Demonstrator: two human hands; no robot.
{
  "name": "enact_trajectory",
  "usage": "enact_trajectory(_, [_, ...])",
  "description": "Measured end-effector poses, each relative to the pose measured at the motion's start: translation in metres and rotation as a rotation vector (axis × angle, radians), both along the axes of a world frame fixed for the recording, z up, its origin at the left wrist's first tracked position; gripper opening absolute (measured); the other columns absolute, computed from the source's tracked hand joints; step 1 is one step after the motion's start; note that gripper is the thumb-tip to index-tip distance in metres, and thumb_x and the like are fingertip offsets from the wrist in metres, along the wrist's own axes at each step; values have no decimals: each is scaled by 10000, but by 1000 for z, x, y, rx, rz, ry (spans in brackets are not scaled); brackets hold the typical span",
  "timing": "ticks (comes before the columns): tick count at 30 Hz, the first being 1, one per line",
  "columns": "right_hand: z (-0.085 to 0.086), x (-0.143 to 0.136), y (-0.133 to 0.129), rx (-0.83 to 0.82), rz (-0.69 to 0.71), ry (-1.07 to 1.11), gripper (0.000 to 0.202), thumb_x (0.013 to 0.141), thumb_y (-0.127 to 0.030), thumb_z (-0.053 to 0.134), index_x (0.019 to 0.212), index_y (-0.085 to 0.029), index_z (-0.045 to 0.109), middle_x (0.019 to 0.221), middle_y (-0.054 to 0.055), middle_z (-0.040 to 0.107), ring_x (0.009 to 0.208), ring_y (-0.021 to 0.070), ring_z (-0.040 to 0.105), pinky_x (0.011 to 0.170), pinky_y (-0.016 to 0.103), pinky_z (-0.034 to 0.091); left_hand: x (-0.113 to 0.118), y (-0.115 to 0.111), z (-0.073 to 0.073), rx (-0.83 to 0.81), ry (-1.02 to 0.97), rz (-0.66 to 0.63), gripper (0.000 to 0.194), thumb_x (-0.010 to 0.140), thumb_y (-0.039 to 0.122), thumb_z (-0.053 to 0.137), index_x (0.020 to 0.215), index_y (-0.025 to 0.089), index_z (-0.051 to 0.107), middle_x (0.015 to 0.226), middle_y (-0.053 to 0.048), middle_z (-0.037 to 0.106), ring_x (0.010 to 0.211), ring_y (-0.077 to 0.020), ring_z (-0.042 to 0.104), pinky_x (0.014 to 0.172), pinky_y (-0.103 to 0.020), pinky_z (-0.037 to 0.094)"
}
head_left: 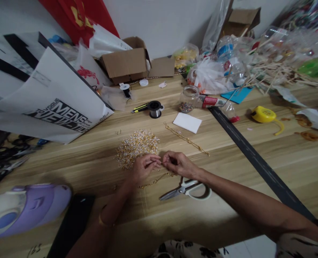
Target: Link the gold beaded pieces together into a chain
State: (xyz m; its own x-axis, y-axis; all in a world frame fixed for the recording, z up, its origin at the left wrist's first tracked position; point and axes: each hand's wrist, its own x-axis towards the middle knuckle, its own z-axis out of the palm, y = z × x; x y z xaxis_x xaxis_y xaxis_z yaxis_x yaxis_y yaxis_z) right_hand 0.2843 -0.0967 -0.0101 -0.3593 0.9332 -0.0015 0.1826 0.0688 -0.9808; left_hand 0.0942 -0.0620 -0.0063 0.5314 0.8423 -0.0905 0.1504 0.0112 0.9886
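My left hand and my right hand meet fingertip to fingertip at the front edge of a pile of small gold and silver rings and findings. Both are closed in a pinch; whatever lies between the fingers is too small to make out. A gold chain lies on the table just below the hands, partly hidden near the right one. Behind them stretches a second gold chain with beads. White-handled scissors rest under my right wrist, blades pointing left.
A wire spool, a cutter, a white pad and a jar of beads stand behind. To the right are a long black ruler and yellow tape measure; to the left, a large paper bag and pliers.
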Motion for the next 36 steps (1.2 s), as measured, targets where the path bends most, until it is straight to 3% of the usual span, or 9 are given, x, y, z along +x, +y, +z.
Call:
enact_trajectory(8, [-2, -1, 0, -5, 0, -2, 82, 824, -216, 532, 805, -137, 526, 640, -25, 455, 550, 77, 379, 487, 183, 298, 1, -2, 6, 65, 93, -19, 211, 753, 125, 500, 917, 124, 633, 838, -79, 703, 550, -95, 638, 504, -188, 489])
enact_trajectory(13, [-3, -1, -1, -10, -4, 5, 72, 825, -201, 524, 793, -137, 525, 629, -28, 446, 541, 75, 373, 479, 182, 291, 2, -4, 3, 69, 74, -34, 208, 750, 137, 512, 918, 127, 635, 809, -69, 706, 565, -107, 656, 512, -190, 508])
enact_trajectory(19, [-1, 0, -1, -20, -2, -4, 63, 816, -194, 525, 790, -138, 517, 617, -35, 440, 533, 72, 364, 471, 177, 283, 2, -4, 5, 4, 63, -33, 208, 765, 162, 542, 959, 128, 610, 831, -87, 723, 747, -165, 696, 590, -218, 541])
enact_trajectory(27, [1, 0, 0, 2, -2, 3, 85, 810, -223, 545, 789, -141, 532, 617, -35, 442, 531, 75, 372, 477, 184, 296, 1, -2, 8, 87, 90, 41, 155, 750, 212, 613, 884, 142, 644, 798, -71, 732, 638, -154, 680, 624, -250, 543])
enact_trajectory(33, [1, 0, 0, -12, -6, -15, 96, 823, -233, 532, 798, -140, 538, 610, -32, 444, 530, 78, 373, 470, 185, 295, 1, -3, 2, 132, 97, 81, 113, 768, 247, 607, 796, 151, 659, 654, -26, 699, 539, -121, 631, 519, -208, 498])
enact_trajectory(36, [0, 0, 0, -6, -3, -12, 86, 820, -225, 533, 798, -142, 537, 618, -31, 450, 533, 77, 380, 475, 186, 298, 1, -2, 3, 220, 117, 87, 105, 772, 230, 602, 743, 155, 669, 657, -27, 684, 586, -126, 624, 576, -226, 497])
